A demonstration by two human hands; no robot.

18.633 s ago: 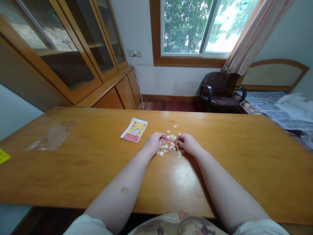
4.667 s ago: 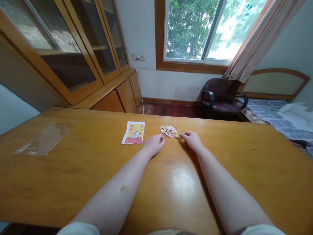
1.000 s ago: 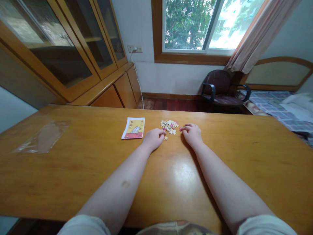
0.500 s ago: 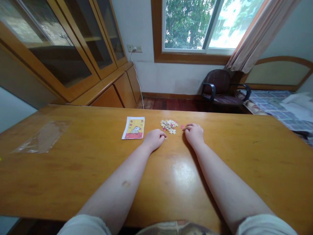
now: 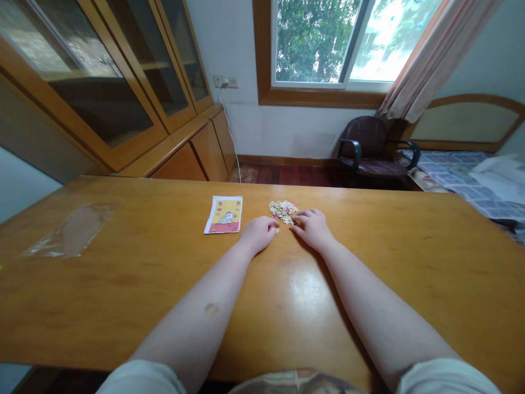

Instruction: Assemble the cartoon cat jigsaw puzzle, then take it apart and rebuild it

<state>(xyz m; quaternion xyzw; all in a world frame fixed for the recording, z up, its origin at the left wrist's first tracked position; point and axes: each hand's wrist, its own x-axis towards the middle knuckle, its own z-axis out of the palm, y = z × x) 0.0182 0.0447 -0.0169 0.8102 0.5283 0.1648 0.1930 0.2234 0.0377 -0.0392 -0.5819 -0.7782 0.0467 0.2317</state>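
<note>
A small heap of jigsaw pieces (image 5: pixel 283 209) lies on the wooden table, mostly pale undersides with a few pink spots. My left hand (image 5: pixel 259 234) rests at the near-left side of the heap, fingers curled, with one small jigsaw piece (image 5: pixel 278 230) at its fingertips. Against the heap's right edge is my right hand (image 5: pixel 314 227), thumb and fingers apart, touching or nearly touching the pieces. Whether a piece lies under its fingers is hidden. Left of my left hand lies a picture card (image 5: pixel 223 214) showing a white duck on yellow and pink.
A clear plastic bag (image 5: pixel 74 230) lies flat on the left of the wooden table (image 5: pixel 164 317). Beyond the table stand a glass-door cabinet (image 5: pixel 164 126), an armchair (image 5: pixel 367 145) and a bed (image 5: pixel 459 169). A white cable (image 5: pixel 230 128) hangs from the wall socket.
My right hand has moved left, from a pink piece beside the heap to the heap's edge; that piece no longer shows there. My left hand has barely moved.
</note>
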